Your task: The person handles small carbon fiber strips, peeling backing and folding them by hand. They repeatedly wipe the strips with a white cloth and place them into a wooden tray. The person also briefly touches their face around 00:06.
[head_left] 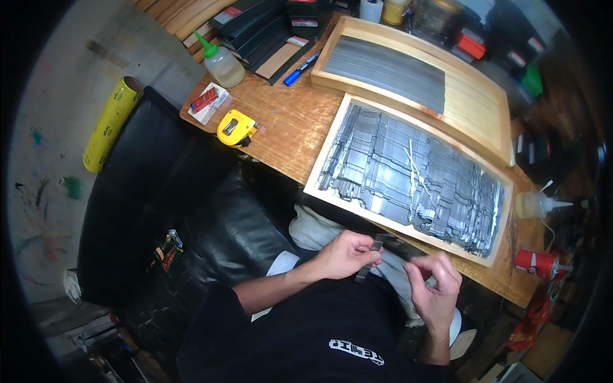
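My left hand (348, 255) pinches a thin dark grey strip (361, 276) between thumb and fingers, above my lap. The strip pokes out above and below the fingertips. Beside it, my right hand (437, 287) is raised with its fingers curled and the thumb close to the index finger; whatever lies between them, if anything, is too small to make out. Just beyond both hands, a wooden tray (311, 185) on the table is filled with uneven rows of dark grey strips (383, 172), with a few pale slivers on top. Behind it, a second wooden tray (476, 105) holds neatly laid dark strips (383, 70).
On the wooden table (290, 137) sit a yellow tape measure (236, 127), a green-capped bottle (225, 67), a blue marker (301, 69) and black boxes (255, 32). A squeeze bottle (535, 205) and a red can (536, 263) stand at the right. A black leather seat (223, 210) is at my left.
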`<action>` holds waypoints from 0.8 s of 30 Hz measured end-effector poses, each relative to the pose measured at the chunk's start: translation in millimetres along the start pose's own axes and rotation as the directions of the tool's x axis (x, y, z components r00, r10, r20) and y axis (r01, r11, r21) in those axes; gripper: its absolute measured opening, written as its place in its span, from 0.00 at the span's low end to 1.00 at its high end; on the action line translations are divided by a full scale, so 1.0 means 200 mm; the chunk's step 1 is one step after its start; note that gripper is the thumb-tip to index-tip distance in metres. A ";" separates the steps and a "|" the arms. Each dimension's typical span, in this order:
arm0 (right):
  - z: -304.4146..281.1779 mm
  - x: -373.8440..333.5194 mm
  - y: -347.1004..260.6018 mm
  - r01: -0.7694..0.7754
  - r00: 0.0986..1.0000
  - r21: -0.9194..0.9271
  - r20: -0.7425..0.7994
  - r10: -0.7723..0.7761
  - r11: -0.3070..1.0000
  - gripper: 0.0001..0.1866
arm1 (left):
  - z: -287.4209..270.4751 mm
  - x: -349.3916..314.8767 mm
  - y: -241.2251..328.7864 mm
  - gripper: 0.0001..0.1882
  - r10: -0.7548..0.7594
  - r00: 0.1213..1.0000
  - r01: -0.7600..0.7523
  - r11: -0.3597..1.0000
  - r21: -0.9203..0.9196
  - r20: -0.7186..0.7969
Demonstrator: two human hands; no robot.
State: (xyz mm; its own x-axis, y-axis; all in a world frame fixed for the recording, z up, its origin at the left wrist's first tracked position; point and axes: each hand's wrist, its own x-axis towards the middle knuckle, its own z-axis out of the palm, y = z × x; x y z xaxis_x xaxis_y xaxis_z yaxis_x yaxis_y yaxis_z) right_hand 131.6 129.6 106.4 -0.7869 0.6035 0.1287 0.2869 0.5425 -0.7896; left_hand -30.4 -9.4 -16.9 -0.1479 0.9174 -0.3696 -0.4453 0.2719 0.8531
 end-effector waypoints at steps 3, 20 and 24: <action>0.11 0.24 -0.10 0.194 0.981 -0.076 0.013 -0.194 0.978 0.09 | -0.04 -0.04 0.08 0.07 -0.022 0.995 0.012 0.994 -0.108 -0.095; 0.50 0.77 -0.26 0.232 0.945 -0.190 0.277 -0.175 0.954 0.12 | -0.15 -0.06 0.06 0.09 0.024 0.997 -0.030 0.996 -0.089 -0.072; 0.53 0.76 -0.25 0.249 0.951 -0.190 0.235 -0.202 0.950 0.13 | -0.16 -0.07 0.05 0.09 0.032 0.998 -0.038 0.993 -0.111 -0.053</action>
State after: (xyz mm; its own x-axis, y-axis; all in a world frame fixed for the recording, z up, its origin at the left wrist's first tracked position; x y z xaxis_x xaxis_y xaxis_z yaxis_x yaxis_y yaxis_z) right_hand -60.1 132.3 102.6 -0.9346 0.3268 0.1406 0.1806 0.7764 -0.6039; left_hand -60.7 -28.9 -15.1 -0.2087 0.9091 -0.3606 -0.5343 0.2029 0.8206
